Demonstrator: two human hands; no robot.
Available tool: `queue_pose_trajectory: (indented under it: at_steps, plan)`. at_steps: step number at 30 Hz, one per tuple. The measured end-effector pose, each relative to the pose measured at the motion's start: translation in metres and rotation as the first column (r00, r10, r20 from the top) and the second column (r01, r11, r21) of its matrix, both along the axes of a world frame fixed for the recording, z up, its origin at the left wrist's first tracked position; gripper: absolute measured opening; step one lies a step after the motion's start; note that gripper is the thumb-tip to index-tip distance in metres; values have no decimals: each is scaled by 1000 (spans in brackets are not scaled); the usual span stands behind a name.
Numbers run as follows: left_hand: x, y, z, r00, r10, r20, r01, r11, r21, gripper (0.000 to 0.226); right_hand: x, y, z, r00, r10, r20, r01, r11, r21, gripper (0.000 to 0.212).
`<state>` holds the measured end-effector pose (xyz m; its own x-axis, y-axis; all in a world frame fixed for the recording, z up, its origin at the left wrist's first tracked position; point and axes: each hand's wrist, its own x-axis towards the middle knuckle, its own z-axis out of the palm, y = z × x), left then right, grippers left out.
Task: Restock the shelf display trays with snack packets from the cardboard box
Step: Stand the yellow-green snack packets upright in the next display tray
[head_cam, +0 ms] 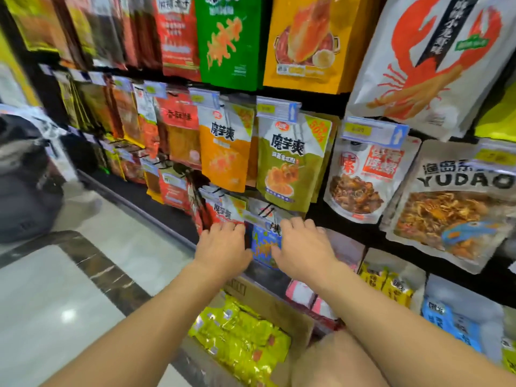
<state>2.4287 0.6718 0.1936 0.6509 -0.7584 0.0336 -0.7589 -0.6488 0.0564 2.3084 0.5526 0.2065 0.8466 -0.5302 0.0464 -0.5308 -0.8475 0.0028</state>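
Observation:
An open cardboard box (282, 308) sits on the floor below me, holding several yellow-green snack packets (240, 339). Both my hands reach to the low row of hanging packets on the shelf. My left hand (223, 244) lies against a red-and-white packet (224, 212). My right hand (303, 244) lies against the packets just to its right. A blue packet (264, 247) hangs between the hands, with both thumbs at its edges. My fingertips are foreshortened, so I cannot tell whether either hand grips anything.
Pegs above carry orange (226, 155) and green (290, 163) packets with price tags. Yellow (391, 286) and pink (301, 294) packets sit in low trays at right. A person in dark clothes (25, 177) stands on the tiled aisle at left. My bare knee (335, 361) is beside the box.

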Motion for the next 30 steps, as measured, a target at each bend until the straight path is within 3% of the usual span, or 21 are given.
queue_pose_trajectory:
  at_steps: [10, 19, 24, 30]
  plan:
    - [44, 52, -76, 971, 169, -172, -162, 985, 54, 42, 61, 34, -73, 990, 73, -117, -60, 992, 108, 47]
    - [48, 47, -185, 874, 312, -374, -224, 939, 261, 49, 64, 26, -179, 952, 102, -287, -29, 969, 246, 59]
    - [38, 31, -237, 803, 375, -463, -237, 914, 329, 55, 58, 7, -217, 934, 112, -340, -5, 954, 301, 56]
    - [23, 16, -304, 553, 559, -618, -370, 829, 419, 56, 62, -2, -265, 913, 169, -371, -16, 924, 381, 58]
